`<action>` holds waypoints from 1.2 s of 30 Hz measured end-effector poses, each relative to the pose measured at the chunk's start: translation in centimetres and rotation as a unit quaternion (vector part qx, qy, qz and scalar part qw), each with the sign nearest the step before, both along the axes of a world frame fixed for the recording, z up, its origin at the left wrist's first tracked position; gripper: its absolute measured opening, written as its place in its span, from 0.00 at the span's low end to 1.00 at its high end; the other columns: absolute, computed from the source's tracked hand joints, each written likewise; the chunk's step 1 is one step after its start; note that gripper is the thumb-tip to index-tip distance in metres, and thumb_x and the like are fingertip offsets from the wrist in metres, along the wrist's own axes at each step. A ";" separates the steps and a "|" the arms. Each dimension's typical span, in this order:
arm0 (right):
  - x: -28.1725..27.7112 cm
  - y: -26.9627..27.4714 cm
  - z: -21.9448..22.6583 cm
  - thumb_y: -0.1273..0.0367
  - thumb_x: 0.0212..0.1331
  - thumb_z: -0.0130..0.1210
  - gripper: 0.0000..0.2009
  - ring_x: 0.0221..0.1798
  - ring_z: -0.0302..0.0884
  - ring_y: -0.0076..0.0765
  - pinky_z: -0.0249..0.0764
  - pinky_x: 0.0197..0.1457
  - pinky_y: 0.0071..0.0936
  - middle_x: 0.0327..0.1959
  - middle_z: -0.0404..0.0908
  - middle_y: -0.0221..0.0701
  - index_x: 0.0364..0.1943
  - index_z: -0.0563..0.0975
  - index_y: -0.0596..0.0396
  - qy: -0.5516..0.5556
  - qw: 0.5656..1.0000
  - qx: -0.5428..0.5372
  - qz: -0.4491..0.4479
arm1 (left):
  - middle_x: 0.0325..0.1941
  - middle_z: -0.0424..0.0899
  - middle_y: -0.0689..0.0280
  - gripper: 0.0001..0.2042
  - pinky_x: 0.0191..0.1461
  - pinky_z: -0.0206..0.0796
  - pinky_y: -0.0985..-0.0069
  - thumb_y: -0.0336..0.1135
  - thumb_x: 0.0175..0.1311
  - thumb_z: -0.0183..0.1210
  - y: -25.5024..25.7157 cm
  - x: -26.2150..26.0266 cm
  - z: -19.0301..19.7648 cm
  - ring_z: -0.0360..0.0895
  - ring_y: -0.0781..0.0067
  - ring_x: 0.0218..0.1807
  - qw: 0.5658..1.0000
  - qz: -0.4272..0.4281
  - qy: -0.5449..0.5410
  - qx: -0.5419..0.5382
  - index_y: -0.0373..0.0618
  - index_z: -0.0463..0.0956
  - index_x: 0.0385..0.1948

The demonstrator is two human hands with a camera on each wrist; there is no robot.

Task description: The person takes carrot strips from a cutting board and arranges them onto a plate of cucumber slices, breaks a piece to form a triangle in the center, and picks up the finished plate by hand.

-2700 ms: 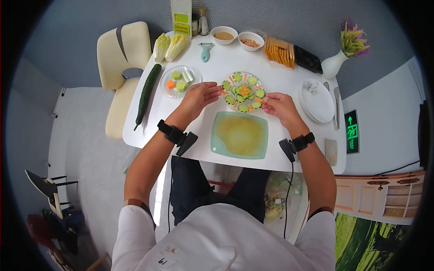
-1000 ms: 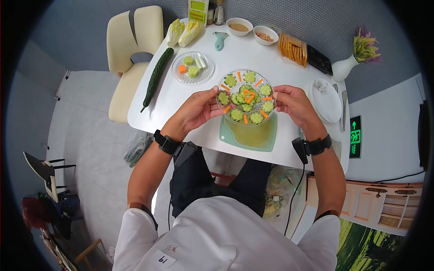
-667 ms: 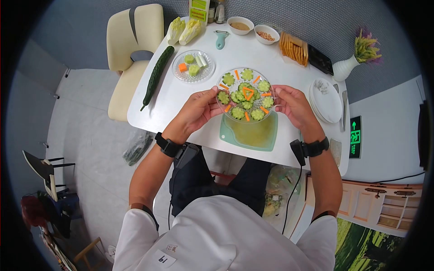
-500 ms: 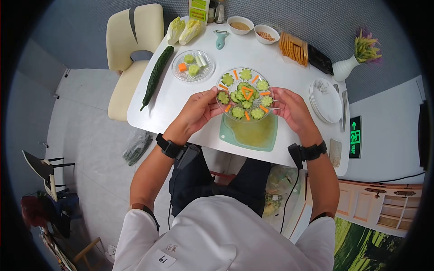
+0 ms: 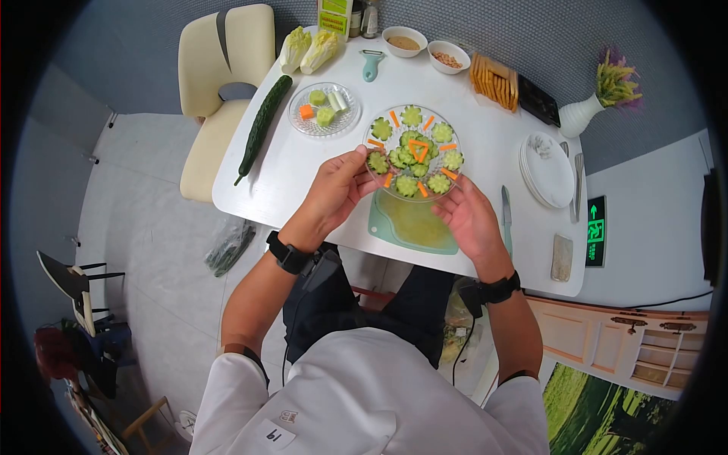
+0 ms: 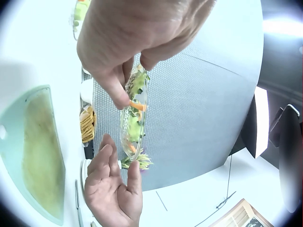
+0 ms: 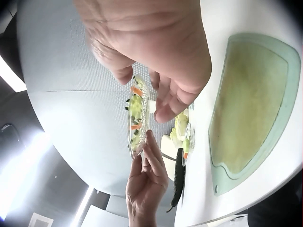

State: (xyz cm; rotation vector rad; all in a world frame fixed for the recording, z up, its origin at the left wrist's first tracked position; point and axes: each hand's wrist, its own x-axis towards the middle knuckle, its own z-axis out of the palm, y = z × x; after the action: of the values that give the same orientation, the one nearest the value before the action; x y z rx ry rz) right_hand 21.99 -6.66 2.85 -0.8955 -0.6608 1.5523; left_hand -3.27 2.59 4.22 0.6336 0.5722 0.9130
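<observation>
A clear glass plate (image 5: 437, 162) with scalloped cucumber slices, carrot sticks and a central carrot triangle is held raised above the table. My left hand (image 5: 334, 193) grips its left rim, thumb on the upper side; the left wrist view shows the left hand (image 6: 128, 33) pinching the edge. At the plate's lower right is my right hand (image 5: 472, 224), palm turned up and fingers loosely extended. In the right wrist view, a gap shows between the right hand's (image 7: 156, 42) thumb and fingers beside the plate. Whether a fingertip touches the rim is unclear.
Under the plate lies a green cutting board (image 5: 413, 227), with a knife (image 5: 506, 220) to its right. Around them are a vegetable plate (image 5: 297, 127), cucumber (image 5: 262, 130), peeler (image 5: 370, 67), two bowls (image 5: 404, 42), bread slices (image 5: 493, 82), stacked white plates (image 5: 547, 178) and a vase (image 5: 580, 115).
The plate was lifted off the table toward the body. My right hand has since left its right rim and moved down and left, uncovering the knife. My left hand keeps its grip.
</observation>
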 end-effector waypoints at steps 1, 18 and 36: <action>-0.3 -0.2 0.1 0.58 0.78 0.46 0.23 0.58 0.80 0.34 0.78 0.59 0.34 0.60 0.80 0.36 0.69 0.68 0.55 0.011 1.000 0.006 -0.002 | 0.52 0.85 0.53 0.20 0.60 0.81 0.71 0.42 0.80 0.51 -0.1 0.0 0.0 0.86 0.63 0.53 1.000 0.000 0.000 0.000 0.30 0.77 0.54; -1.9 -0.8 0.3 0.63 0.78 0.48 0.20 0.61 0.78 0.33 0.79 0.61 0.35 0.63 0.77 0.33 0.69 0.68 0.52 0.056 0.997 0.053 -0.024 | 0.53 0.84 0.58 0.19 0.59 0.79 0.76 0.43 0.80 0.51 -2.0 0.6 0.3 0.84 0.71 0.53 1.000 0.016 -0.009 0.006 0.33 0.77 0.56; -0.8 -0.6 0.8 0.64 0.79 0.46 0.19 0.59 0.79 0.31 0.79 0.59 0.32 0.61 0.79 0.33 0.68 0.69 0.54 0.059 0.996 0.073 0.003 | 0.57 0.82 0.50 0.31 0.62 0.78 0.69 0.56 0.82 0.40 0.0 0.0 0.0 0.84 0.62 0.56 0.999 -0.045 -0.008 -0.025 0.27 0.71 0.59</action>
State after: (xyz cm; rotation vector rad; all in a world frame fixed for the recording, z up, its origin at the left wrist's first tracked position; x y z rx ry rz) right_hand 21.15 -7.26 3.63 -0.6872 -0.6821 1.5293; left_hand -3.32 2.63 4.21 0.6021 0.5464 0.8155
